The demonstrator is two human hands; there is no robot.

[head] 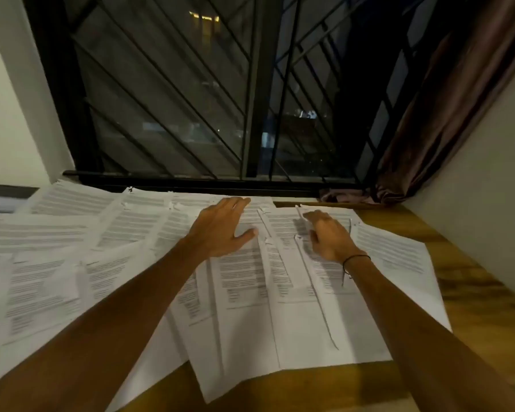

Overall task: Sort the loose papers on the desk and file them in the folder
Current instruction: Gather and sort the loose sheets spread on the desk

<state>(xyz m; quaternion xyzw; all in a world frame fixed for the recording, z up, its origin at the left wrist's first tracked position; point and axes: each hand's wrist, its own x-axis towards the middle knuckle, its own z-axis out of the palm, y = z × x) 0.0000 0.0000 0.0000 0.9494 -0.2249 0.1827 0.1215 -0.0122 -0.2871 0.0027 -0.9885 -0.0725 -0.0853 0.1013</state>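
Printed papers [244, 292] lie spread in overlapping sheets across most of the wooden desk [470, 292], from its left edge to near the right wall, some fanned at angles over one another. Several sheets show small torn or stapled corners near their top edges. No folder can be made out among them.

Both hands reach forward over the far middle of the spread. The left hand [223, 230] lies flat on the papers – fingers straight and together, pointing toward the window, thumb splayed out to the right – and holds nothing. The right hand [329, 236] rests just beside it on the next sheets over, its fingers bent down onto the paper near a sheet edge; whether it has pinched a sheet or only presses on it, I cannot tell. A thin dark band [356, 260] circles the right wrist.

Bare wood shows along the near edge of the desk and on the right side – the papers stop short of the wall there. Behind the desk stands a dark window [191, 99] with slanted metal bars, night outside. A brownish curtain [428, 114] hangs at the window's right, its hem bunched on the desk's far corner. At the far left, a dark flat object [6, 193] lies partly under the papers.
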